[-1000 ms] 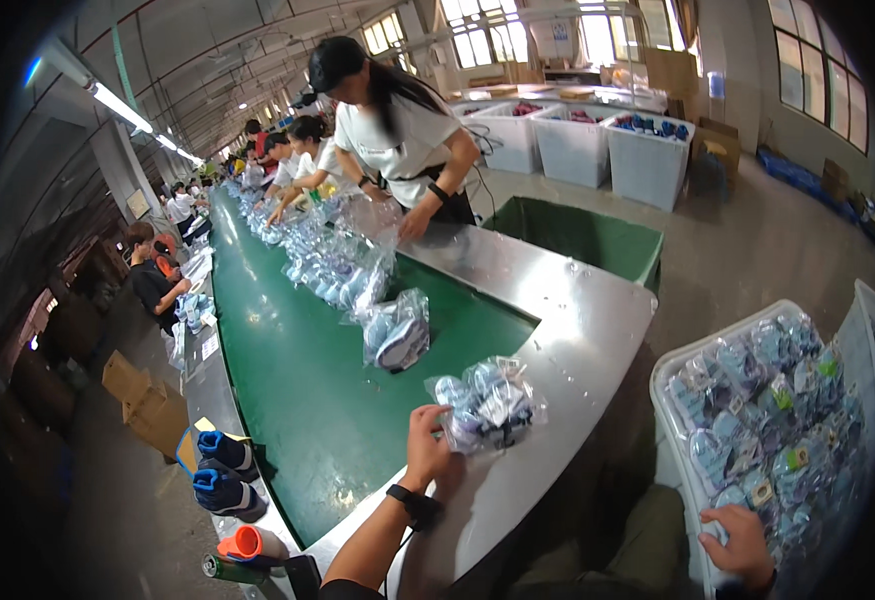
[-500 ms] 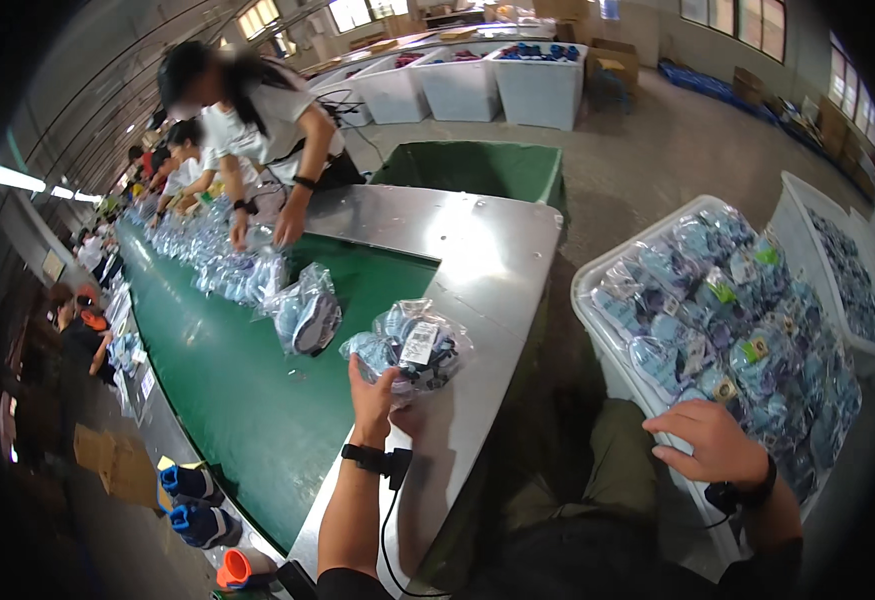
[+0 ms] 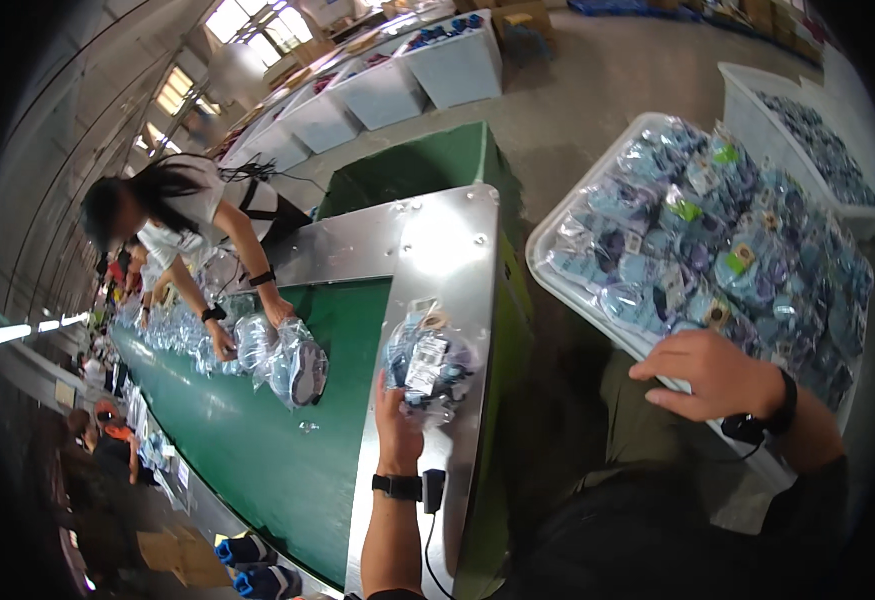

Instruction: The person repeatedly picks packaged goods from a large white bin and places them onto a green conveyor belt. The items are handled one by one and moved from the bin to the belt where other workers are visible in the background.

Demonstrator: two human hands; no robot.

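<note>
Gripping bagged blue sneakers (image 3: 423, 345) with left hand (image 3: 397, 430), left of white bin (image 3: 545, 262); holding right hand (image 3: 702, 372) loose near bin; squeeze softly.

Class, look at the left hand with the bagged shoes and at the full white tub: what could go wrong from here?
The bagged shoes at the left hand are in loose, smooth plastic, so they might slip on the metal tabletop. The white tub is packed with bags, so one could slide over the rim. The cord trailing from the left wristband might snag.
</note>
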